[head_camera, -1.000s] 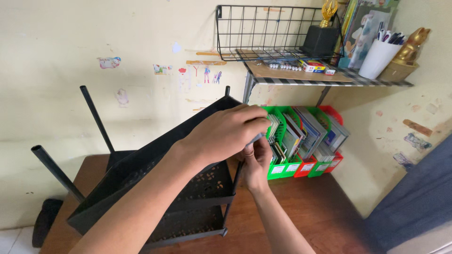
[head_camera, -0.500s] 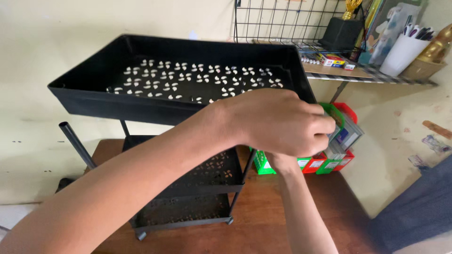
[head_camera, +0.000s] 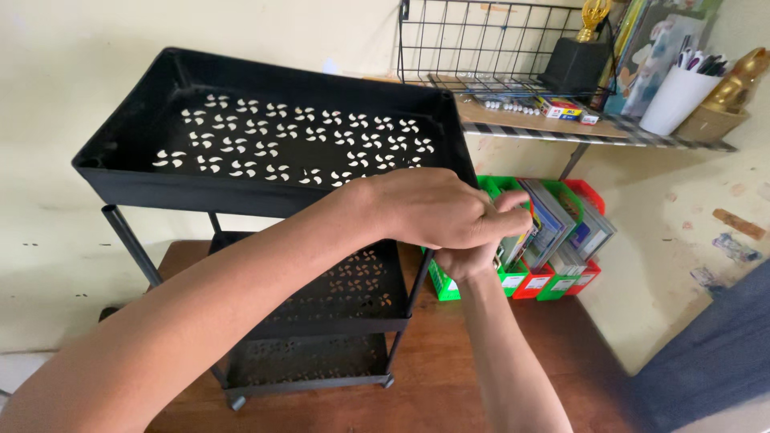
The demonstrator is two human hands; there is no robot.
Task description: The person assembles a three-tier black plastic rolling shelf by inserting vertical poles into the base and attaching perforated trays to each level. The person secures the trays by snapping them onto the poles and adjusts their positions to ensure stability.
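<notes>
A black metal tray with small cut-out patterns sits level on top of a black tiered cart, which stands on a wooden table. My left hand reaches across from the lower left and is closed over the tray's near right corner. My right hand comes up from below and is curled against the same corner, just above the cart's front right pole. The left hand covers most of it, hiding what lies between the fingers.
Green and red file holders full of books stand on the table against the wall, right of the cart. Above, a wall shelf carries a wire basket, a trophy, a white pen cup and a gold figure. Blue fabric hangs at lower right.
The tray, tilted steeply on edge a second ago, has swung down flat onto the poles. Both hands stayed at its right corner, which shifted slightly left and down in the last half second.
</notes>
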